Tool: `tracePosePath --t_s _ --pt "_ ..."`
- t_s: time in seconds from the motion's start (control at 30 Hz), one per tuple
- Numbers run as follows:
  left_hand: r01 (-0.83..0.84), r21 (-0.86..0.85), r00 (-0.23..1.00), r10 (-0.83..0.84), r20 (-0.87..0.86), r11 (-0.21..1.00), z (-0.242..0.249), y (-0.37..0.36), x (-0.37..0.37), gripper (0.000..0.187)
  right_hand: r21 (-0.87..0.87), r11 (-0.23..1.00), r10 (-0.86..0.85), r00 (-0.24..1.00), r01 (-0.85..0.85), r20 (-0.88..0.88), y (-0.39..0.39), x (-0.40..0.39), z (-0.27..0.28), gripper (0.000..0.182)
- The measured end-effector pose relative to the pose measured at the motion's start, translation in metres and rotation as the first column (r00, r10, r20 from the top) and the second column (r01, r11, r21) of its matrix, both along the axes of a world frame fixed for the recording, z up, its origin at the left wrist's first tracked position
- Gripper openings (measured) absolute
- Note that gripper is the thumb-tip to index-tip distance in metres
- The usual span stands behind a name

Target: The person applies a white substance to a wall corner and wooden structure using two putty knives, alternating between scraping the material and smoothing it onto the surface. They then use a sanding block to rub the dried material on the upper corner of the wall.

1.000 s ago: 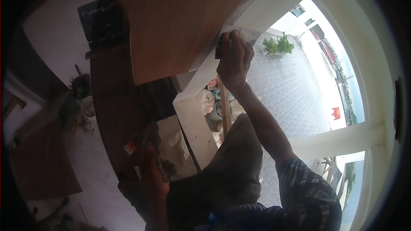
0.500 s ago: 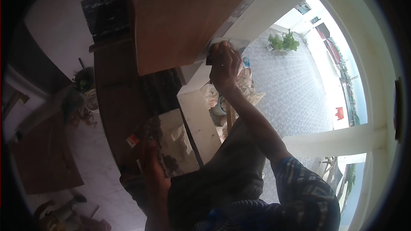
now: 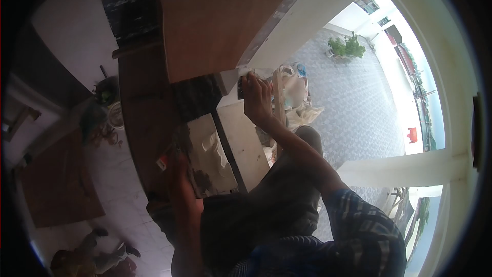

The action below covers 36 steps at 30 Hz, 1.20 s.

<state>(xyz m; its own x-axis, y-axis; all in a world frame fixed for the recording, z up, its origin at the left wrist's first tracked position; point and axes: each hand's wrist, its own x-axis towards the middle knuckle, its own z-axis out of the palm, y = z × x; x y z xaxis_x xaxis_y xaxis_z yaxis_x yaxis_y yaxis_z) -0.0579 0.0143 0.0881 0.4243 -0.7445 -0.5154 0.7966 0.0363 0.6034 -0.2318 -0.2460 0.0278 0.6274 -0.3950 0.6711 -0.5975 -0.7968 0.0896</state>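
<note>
My right hand (image 3: 258,100) is closed around a flat scraper, its dark edge (image 3: 241,88) showing beside the fingers. It is at the lower corner of the brown panel (image 3: 210,25), beside the pale wall edge. My left hand (image 3: 179,172), in shadow, grips the left side of a pale board (image 3: 207,146) smeared with off-white putty (image 3: 217,150) and dark patches. Its fingers are partly hidden in the dark. A small red and white packet (image 3: 162,162) lies beside that hand on the dark brown surface (image 3: 141,107).
Plastic bags (image 3: 294,92) and a wooden strip (image 3: 278,92) are beyond my right arm. A white ledge (image 3: 243,138) lies right of the board. On the floor are a bucket (image 3: 115,117) and a brown sheet (image 3: 61,184). A potted plant (image 3: 346,46) stands on the paving outside.
My right hand has come down and away from the panel's edge with the scraper. My left hand and the board have shifted slightly up in the picture. The view has tilted a little.
</note>
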Motion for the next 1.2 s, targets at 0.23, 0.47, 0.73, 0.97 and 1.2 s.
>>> tracePosePath --t_s 0.23,0.47,0.73,0.97,1.2 --pt "-0.032 0.015 0.999 0.031 0.039 0.999 0.002 -0.027 0.004 0.05 0.55 0.829 0.013 0.987 -0.102 0.163 0.072 -0.047 0.027 0.049" --pt "0.001 0.022 0.997 0.0 -0.083 1.0 -0.008 -0.053 -0.015 0.039 0.988 0.065 -0.442 0.884 -0.139 0.153 0.097 -0.082 0.13 0.023" --pt "0.059 -0.039 0.998 -0.058 0.011 0.998 0.018 -0.066 -0.026 0.035 0.634 0.756 0.321 0.937 -0.164 -0.14 0.106 -0.045 0.196 0.04" --pt "0.111 -0.048 0.977 -0.1 0.188 0.993 0.012 -0.068 -0.017 0.05 0.509 0.802 0.506 0.808 -0.312 -0.303 0.101 -0.03 0.214 0.041" --pt "0.135 -0.114 0.962 -0.103 0.254 0.984 0.019 -0.077 -0.02 0.048 0.497 0.781 0.589 0.71 -0.377 -0.386 0.1 -0.035 0.205 0.034"
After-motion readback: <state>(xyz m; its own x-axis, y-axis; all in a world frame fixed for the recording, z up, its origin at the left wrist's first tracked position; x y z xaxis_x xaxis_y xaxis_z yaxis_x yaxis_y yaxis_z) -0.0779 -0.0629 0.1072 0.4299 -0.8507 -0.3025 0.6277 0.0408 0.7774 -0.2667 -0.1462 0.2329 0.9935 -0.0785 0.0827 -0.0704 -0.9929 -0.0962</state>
